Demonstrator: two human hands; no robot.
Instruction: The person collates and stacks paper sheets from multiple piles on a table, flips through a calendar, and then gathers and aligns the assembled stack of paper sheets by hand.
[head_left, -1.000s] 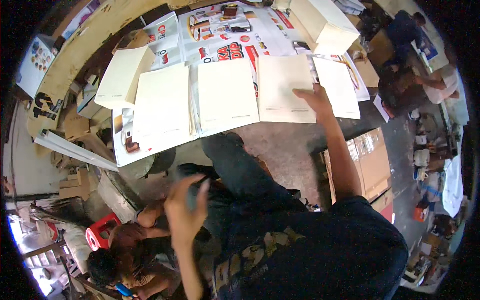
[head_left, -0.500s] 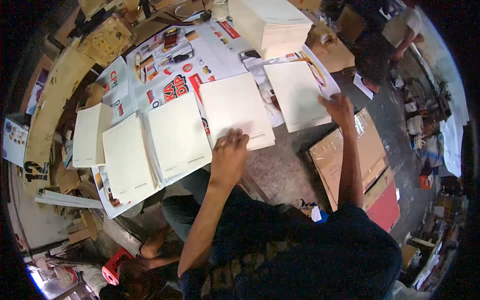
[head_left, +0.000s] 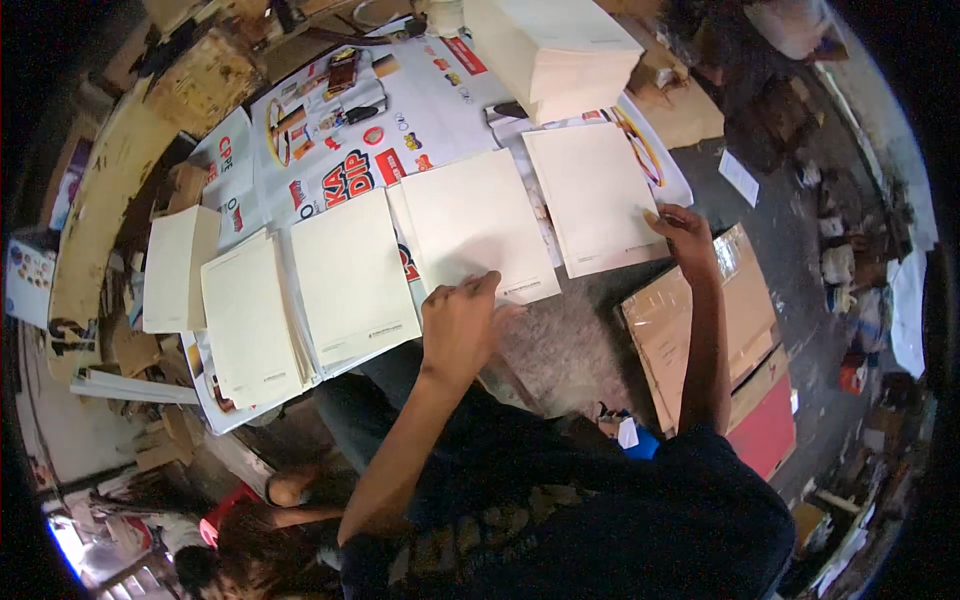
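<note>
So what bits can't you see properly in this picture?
- Head view: the near edge of the cream sheet lies under the left hand, so its grip is unclear.
- The right hand covers the corner of another sheet.
- The tall paper stack is cut off by the top edge.
- The small print on the sheets is too tiny.

A work surface (head_left: 440,90) covered with large printed posters fills the upper middle. Just right of it, grey floor (head_left: 560,350) holds flattened brown cardboard sheets (head_left: 700,330) and a red board (head_left: 765,435). Left of the surface a curved wooden plank (head_left: 100,200) leans among cardboard scraps. Daylight brightens the far right side, beyond the surface
</note>
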